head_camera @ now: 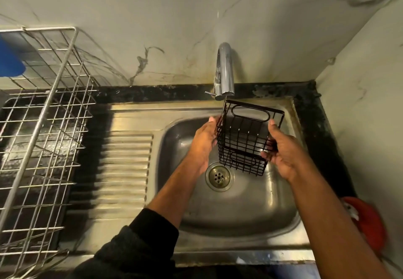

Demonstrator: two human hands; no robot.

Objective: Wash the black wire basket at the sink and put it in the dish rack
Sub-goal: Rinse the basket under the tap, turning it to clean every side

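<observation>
Basket risk first: small black wire basket with oval handle loops (246,139) is held tilted over the steel sink bowl (239,209), top corner right under the curved chrome tap spout (225,69). A thin stream seems to run from the spout onto that corner, hard to tell how strong.

Hands:
- Left hand (204,143) lies flat against the basket's left side, fingers mostly straight, pressing rather than wrapping.
- Right hand (281,147) grips the right side, thumb up by the rim, fingers curled round the lower wires.

What could go wrong, imo:
- Wet wire + flat left palm = weak hold. If the right grip slips, basket drops into the bowl near the round drain strainer (218,176) (noise, maybe bent wire, nothing worse).
- Stream hits only one corner, so far side and bottom may stay unrinsed unless the basket gets rotated.
- Water on angled wires can spray onto the ribbed steel drainboard (126,169) or the sleeve (139,241).
- Transfer to the silver wire dish rack (43,139) at left goes across the drainboard w/ a dripping basket; its wires could snag the rack's upright prongs if set down at an angle.
- Tap could be left running, since both hands are busy.
</observation>
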